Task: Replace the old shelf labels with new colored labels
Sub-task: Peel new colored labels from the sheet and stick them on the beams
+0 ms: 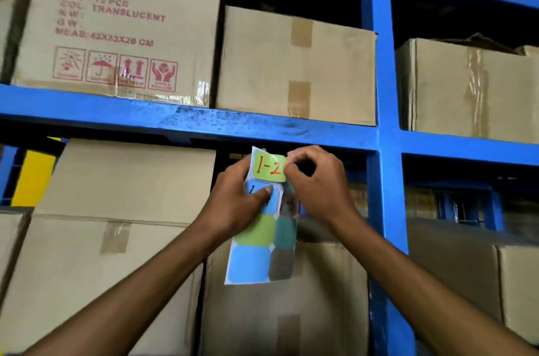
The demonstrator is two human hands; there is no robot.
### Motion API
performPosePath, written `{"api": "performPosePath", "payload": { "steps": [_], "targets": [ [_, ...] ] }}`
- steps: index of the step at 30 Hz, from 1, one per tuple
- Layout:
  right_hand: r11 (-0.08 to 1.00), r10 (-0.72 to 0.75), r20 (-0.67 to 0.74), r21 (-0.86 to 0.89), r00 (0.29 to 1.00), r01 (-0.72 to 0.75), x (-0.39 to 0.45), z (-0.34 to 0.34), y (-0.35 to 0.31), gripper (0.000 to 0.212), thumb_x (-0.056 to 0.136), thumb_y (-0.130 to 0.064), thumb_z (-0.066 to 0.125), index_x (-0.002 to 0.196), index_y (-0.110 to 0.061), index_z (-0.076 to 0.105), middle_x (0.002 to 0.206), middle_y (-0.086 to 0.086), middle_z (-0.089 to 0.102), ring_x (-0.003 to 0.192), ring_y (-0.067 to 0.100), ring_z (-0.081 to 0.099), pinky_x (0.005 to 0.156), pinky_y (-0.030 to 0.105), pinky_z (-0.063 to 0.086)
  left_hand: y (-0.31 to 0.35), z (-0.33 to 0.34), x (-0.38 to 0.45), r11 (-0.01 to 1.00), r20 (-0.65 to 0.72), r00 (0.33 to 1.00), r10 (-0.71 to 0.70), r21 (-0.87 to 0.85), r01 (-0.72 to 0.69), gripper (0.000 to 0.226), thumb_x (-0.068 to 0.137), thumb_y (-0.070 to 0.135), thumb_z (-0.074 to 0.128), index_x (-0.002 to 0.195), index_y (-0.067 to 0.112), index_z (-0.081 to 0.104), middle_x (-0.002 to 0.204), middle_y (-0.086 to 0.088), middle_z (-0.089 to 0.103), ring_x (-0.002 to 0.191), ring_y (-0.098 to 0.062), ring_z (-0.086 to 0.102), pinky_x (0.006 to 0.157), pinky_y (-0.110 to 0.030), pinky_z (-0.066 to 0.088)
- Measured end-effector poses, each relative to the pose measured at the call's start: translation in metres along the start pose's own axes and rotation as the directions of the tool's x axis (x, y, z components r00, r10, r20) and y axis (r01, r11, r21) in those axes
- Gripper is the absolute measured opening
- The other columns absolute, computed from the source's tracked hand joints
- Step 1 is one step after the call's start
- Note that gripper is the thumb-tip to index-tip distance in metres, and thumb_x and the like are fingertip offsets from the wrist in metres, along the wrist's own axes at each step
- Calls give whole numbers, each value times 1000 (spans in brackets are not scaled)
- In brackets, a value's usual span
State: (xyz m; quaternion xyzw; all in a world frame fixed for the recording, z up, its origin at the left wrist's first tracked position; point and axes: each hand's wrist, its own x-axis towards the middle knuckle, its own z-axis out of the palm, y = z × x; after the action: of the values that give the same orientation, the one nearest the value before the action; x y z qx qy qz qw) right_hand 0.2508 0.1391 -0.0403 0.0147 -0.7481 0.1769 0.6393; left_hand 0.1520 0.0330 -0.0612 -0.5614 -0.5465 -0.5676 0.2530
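My left hand [236, 198] grips a sheet of colored labels [262, 250], thumb pressed on a blue label near its top. The sheet hangs down with green, blue, teal and grey labels on it. At the sheet's top sits a green label marked "1-2" in red [269, 168]. My right hand [318, 186] pinches that label's upper right corner with thumb and fingertips. Both hands are just below the blue shelf beam [204, 119], whose front face shows scuffed paint and no label.
Cardboard boxes fill the blue rack: a printed box [116, 26] and a plain box [294, 64] above the beam, more boxes [110, 224] below. A blue upright post [385, 122] stands right of my hands. Something yellow [33, 178] shows at the far left.
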Motion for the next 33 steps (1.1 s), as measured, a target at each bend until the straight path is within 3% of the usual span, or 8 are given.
{"api": "performPosePath", "payload": {
  "steps": [2, 5, 8, 14, 20, 26, 29, 33],
  "targets": [
    [998, 28, 48, 52, 998, -31, 13, -3, 2, 6, 77, -12, 62, 71, -11, 64, 74, -1, 65, 72, 12, 61, 64, 28, 49, -3, -2, 9, 997, -23, 999, 23, 73, -22, 58, 79, 1, 66, 130, 24, 49, 110, 11, 63, 96, -3, 59, 78, -9, 45],
    [996, 9, 109, 82, 994, -18, 33, -2, 8, 8, 78, -12, 61, 71, -10, 64, 66, 1, 63, 60, 7, 55, 56, 20, 43, -14, -7, 20, 965, -33, 999, -1, 262, 9, 83, 82, 6, 63, 147, 32, 18, 124, -4, 58, 107, -18, 52, 74, -18, 37],
    [992, -18, 131, 125, 991, 1, 51, 1, 13, 9, 79, -12, 61, 72, -9, 66, 65, 2, 60, 59, 7, 52, 56, 15, 41, -23, -19, 26, 905, -19, 1000, 9, 426, 0, 93, 83, 10, 61, 147, 38, 0, 84, -10, 58, 73, -24, 52, 53, -13, 31],
    [990, -25, 105, 138, 994, 11, 77, 11, 22, 10, 82, -12, 60, 76, -9, 67, 63, -6, 57, 57, 3, 48, 52, 9, 38, -38, -45, 35, 867, -19, 1000, 13, 498, -2, 96, 81, 7, 60, 148, 34, -2, 70, -9, 51, 59, -16, 44, 54, -31, 27],
    [999, -52, 89, 6, 995, 52, 100, 28, 21, 15, 85, -9, 59, 75, -17, 66, 67, -11, 58, 59, -2, 49, 48, 2, 36, -45, -65, 53, 816, 138, 990, 43, 567, -114, 99, 83, 11, 62, 146, 40, -8, 50, -3, 39, 52, -14, 35, 49, -28, 27],
    [988, -79, 121, -119, 989, 94, 110, 42, 14, 14, 87, -11, 59, 94, -6, 70, 88, 2, 67, 78, 9, 57, 60, 14, 39, -46, -67, 65, 740, 243, 969, 41, 644, -193, 99, 85, 13, 58, 143, 45, -16, 51, 0, 39, 53, -13, 36, 50, -31, 30],
    [986, -76, 107, -142, 991, 91, 112, 50, 10, 12, 86, -12, 60, 90, -7, 71, 88, 6, 70, 77, 11, 58, 68, 22, 41, -45, -65, 71, 730, 279, 960, -6, 657, -186, 99, 84, 11, 57, 142, 44, -17, 66, -14, 53, 63, -27, 48, 61, -44, 45],
    [981, -74, 99, -172, 992, 90, 113, 60, 6, 12, 86, -12, 60, 88, -7, 71, 88, 9, 71, 75, 11, 57, 65, 22, 40, -47, -65, 74, 672, 283, 954, -94, 725, -149, 99, 85, 13, 56, 144, 40, -18, 75, -8, 41, 78, -35, 50, 75, -52, 47]
  ]
}}
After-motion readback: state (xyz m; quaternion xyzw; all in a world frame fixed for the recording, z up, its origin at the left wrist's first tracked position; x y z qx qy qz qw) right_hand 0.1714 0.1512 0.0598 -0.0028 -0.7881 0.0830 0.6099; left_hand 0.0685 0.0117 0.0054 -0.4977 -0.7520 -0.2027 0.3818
